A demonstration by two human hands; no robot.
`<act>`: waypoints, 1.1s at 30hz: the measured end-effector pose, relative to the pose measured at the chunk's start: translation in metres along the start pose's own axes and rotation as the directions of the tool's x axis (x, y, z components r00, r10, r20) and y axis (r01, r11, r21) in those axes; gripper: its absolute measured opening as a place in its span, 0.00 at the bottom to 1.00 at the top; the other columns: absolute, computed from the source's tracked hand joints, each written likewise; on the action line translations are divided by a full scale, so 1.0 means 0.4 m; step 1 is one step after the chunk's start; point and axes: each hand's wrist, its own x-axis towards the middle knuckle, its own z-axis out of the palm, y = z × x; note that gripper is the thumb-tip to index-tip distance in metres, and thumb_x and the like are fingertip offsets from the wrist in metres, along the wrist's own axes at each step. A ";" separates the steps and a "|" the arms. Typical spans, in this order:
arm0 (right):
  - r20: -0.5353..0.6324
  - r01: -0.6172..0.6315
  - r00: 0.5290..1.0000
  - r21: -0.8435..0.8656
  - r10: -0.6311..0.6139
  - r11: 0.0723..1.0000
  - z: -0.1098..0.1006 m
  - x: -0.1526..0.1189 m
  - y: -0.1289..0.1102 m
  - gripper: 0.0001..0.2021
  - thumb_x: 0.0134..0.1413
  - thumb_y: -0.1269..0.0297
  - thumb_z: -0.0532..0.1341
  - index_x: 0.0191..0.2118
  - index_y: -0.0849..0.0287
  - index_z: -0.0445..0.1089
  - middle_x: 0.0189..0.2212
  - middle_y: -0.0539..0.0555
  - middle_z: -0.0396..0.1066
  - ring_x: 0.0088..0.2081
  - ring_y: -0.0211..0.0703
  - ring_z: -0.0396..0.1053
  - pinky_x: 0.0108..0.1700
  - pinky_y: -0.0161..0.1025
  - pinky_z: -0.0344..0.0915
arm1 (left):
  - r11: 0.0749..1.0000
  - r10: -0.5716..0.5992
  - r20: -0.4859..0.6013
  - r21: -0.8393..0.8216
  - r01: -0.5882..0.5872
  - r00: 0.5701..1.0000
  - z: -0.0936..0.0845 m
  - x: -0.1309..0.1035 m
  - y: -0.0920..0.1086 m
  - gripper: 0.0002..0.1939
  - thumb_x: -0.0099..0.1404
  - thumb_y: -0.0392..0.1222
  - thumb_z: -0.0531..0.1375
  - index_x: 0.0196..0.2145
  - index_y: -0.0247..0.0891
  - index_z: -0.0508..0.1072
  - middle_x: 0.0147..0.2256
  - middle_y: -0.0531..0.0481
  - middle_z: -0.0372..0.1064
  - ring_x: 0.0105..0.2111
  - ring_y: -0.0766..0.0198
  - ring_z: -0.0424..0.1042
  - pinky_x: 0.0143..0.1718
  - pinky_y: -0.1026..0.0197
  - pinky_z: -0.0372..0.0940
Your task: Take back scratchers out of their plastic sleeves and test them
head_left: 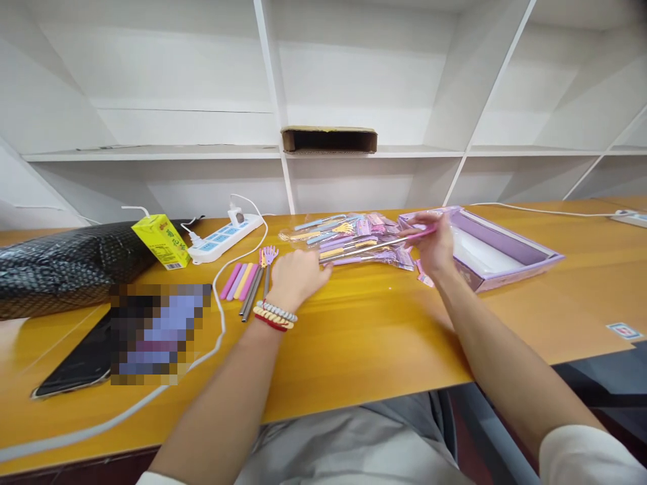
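Note:
My right hand (pixel 437 246) is closed around the pink end of a back scratcher (pixel 371 248), its slim metal rod pointing left. At the rod's left end my left hand (pixel 299 277) is closed, thumb against the rod; its fingertips are partly hidden. Behind the rod lies a pile of bagged back scratchers (pixel 348 232) with blue, yellow and purple parts. Left of my left hand are several loose pink, purple and yellow handles (pixel 238 281), bare metal rods (pixel 251 296) and small claw-shaped heads (pixel 269 254).
A purple open box (pixel 510 246) stands on the right, beside my right hand. On the left are a power strip (pixel 227 237), a yellow drink carton (pixel 160 241), a black bag (pixel 71 259) and a phone (pixel 75 357). A white cable (pixel 222 316) crosses the table.

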 end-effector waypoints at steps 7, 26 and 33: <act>0.433 0.032 0.898 -0.249 0.081 0.968 0.098 -0.103 0.070 0.22 0.55 0.46 0.51 0.53 0.48 0.55 0.53 0.56 0.60 0.38 0.40 0.69 0.26 0.36 0.68 | 0.987 0.031 -0.025 -0.155 -0.035 0.999 -0.002 -0.042 0.043 0.27 0.62 0.60 0.45 0.38 0.37 0.73 0.31 0.42 0.72 0.32 0.53 0.71 0.33 0.55 0.62; 0.425 0.154 0.872 -0.712 0.244 0.685 0.003 -0.063 0.113 0.27 0.55 0.48 0.53 0.57 0.55 0.54 0.42 0.56 0.66 0.35 0.41 0.67 0.33 0.39 0.66 | 0.944 -0.325 0.043 -0.040 0.326 0.945 0.048 0.013 -0.114 0.19 0.60 0.49 0.51 0.37 0.33 0.74 0.36 0.35 0.71 0.39 0.47 0.71 0.36 0.52 0.64; 0.536 0.255 0.775 -0.750 0.335 0.611 0.018 -0.077 0.093 0.24 0.56 0.47 0.50 0.54 0.56 0.57 0.28 0.50 0.67 0.27 0.39 0.65 0.31 0.37 0.63 | 0.889 -0.455 0.092 -0.016 0.458 0.886 0.076 0.015 -0.150 0.18 0.56 0.47 0.54 0.39 0.32 0.72 0.38 0.33 0.71 0.41 0.46 0.71 0.37 0.52 0.65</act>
